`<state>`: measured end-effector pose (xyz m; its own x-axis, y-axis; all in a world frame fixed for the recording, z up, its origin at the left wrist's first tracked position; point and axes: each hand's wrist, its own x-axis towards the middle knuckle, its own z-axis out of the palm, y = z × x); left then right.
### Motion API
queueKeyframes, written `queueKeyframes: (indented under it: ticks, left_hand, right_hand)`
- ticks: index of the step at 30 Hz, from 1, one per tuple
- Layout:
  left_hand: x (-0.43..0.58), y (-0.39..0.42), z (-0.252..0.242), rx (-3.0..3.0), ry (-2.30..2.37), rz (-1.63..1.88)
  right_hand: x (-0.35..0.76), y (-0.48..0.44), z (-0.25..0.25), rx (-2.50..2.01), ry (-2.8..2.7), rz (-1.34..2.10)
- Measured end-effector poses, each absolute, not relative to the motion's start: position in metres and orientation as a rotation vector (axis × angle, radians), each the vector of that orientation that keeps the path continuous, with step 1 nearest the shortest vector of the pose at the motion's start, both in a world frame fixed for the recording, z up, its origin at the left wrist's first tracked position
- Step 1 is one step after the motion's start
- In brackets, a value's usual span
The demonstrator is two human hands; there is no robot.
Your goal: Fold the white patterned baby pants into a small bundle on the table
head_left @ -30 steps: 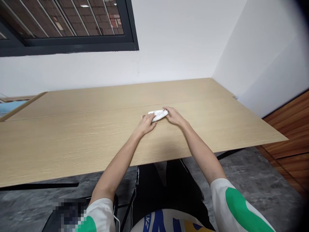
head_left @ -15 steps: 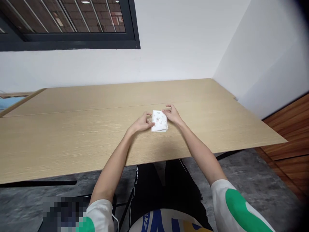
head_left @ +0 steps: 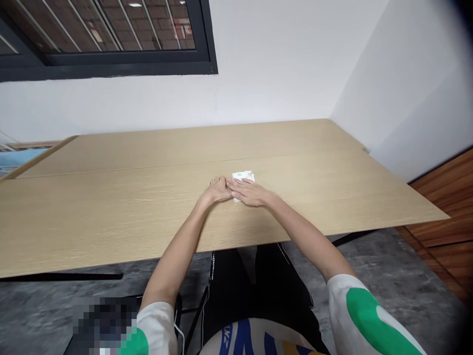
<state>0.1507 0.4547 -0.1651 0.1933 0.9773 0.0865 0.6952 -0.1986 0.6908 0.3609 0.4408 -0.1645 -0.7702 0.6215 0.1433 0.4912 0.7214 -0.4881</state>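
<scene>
lying w/ long axis approx. toward wall [head_left: 273, 59], folded cloth [head_left: 243, 175]; r hand [head_left: 249, 193] flat atop, l hand [head_left: 219, 189] at edge, hands together.

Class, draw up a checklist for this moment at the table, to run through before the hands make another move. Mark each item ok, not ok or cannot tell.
1. White patterned piece lying on the table: ok.
2. Right hand laid across the piece: ok, palm down with fingers pointing left.
3. Left hand beside the piece's left side: ok.
4. Piece's upper face fully in sight: not ok, the right hand covers much of it.
5. Underside of the piece smooth: cannot tell, it is hidden.
6. Left hand pressing on the piece: cannot tell, the hands crowd together there.
</scene>
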Motion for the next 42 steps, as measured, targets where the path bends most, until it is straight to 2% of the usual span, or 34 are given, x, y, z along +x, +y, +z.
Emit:
queueKeyframes:
  ticks: [5, 17, 21, 26, 32, 38, 42]
  left_hand:
    - [0.151, 0.456, -0.164, 2.067, 1.785, 0.479]
    - [0.158, 0.445, -0.146, 2.134, 1.811, 0.197]
    - [0.158, 0.443, -0.146, 2.137, 1.776, 0.227]
    - [0.162, 0.448, -0.157, 2.137, 1.697, 0.424]
    - [0.167, 0.451, -0.162, 2.133, 1.631, 0.556]
    - [0.188, 0.432, -0.153, 2.163, 1.586, 0.578]
    - [0.216, 0.391, -0.144, 2.216, 1.464, 0.547]
  right_hand:
    - [0.367, 0.467, -0.175, -0.975, -2.653, 0.542]
    - [0.4, 0.5, -0.174, -1.231, -2.526, 0.554]
    - [0.409, 0.503, -0.182, -1.29, -2.328, 0.529]
    - [0.413, 0.497, -0.184, -1.222, -2.075, 0.4]
    - [0.4, 0.481, -0.183, -1.121, -2.132, 0.317]
    - [0.403, 0.452, -0.171, -1.333, -2.171, 0.183]
    - [0.427, 0.396, -0.166, -1.429, -2.156, 0.122]
